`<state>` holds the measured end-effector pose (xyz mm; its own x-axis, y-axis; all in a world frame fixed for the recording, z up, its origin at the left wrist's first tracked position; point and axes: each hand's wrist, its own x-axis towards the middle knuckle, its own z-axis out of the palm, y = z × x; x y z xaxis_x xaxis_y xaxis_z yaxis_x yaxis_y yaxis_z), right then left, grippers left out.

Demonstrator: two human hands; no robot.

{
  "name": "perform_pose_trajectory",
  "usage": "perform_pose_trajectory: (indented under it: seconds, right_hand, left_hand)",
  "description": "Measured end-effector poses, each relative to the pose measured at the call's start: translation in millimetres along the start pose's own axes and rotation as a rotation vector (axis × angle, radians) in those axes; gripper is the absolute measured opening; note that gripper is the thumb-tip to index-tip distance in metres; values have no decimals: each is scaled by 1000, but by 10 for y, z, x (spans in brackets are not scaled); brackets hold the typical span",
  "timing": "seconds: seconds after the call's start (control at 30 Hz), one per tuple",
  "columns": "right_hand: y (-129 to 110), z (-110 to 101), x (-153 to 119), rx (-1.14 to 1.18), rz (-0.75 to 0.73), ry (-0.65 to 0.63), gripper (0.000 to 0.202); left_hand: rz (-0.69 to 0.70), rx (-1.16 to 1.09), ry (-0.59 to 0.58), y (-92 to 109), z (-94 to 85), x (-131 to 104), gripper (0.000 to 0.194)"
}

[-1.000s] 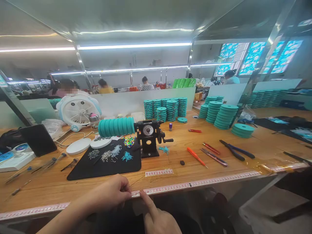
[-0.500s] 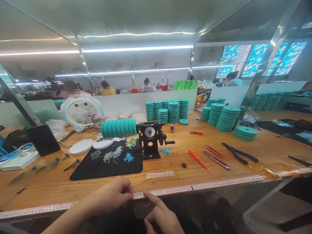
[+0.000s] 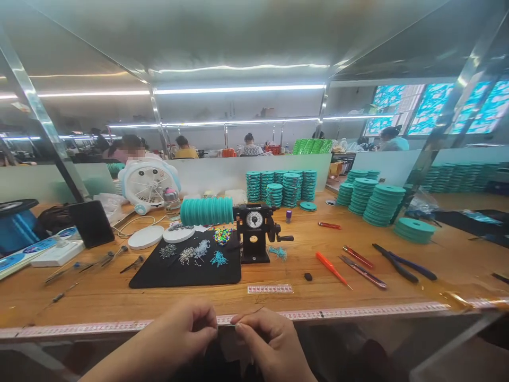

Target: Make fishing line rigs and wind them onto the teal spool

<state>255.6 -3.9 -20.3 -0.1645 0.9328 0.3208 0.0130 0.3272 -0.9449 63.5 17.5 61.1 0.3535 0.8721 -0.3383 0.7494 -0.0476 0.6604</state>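
Observation:
Just over the table's front edge, my left hand (image 3: 191, 329) is closed, thumb and forefinger pinched on a thin line (image 3: 227, 325). The short greenish stretch of this line spans the gap to my right hand (image 3: 268, 339), which pinches it between thumb and forefinger. A fine dark end sticks up above the right hand's knuckles. Both hands are close together, in front of the measuring tape (image 3: 318, 314) stuck along the edge. Where the line runs inside the fingers is hidden.
Behind the hands stands a black hand-crank winder (image 3: 254, 233) carrying teal spools (image 3: 207, 211). A black mat (image 3: 186, 276) holds beads and small metal parts. To the right lie an orange screwdriver (image 3: 332, 269), cutters (image 3: 363, 271) and pliers (image 3: 401, 262). Stacked spools (image 3: 384, 206) and a fan (image 3: 151, 183) stand behind.
My right hand has come up from below the edge, its pointing forefinger now bent into a pinch on the line. My left hand stays pinched. The view has shifted left.

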Motion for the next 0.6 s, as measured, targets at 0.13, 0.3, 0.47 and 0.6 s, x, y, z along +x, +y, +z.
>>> perform_pose_trajectory:
  seconds: [0.13, 0.3, 0.47, 0.6]
  right_hand:
    - [10, -62, -32, -119, -124, -56, 12]
    - [4, -38, -36, -147, -151, -115, 13]
    - [-18, -95, 10, 230, 172, 72, 31]
    - [89, -122, 22, 530, 375, 179, 44]
  left_hand:
    - [-42, -143, 30, -85, -51, -56, 13]
    - [-9, -242, 85, -163, 35, -95, 14]
    - [-77, -735, 154, -266, 168, -145, 28]
    - [-41, -1249, 195, -328, 264, -193, 30]
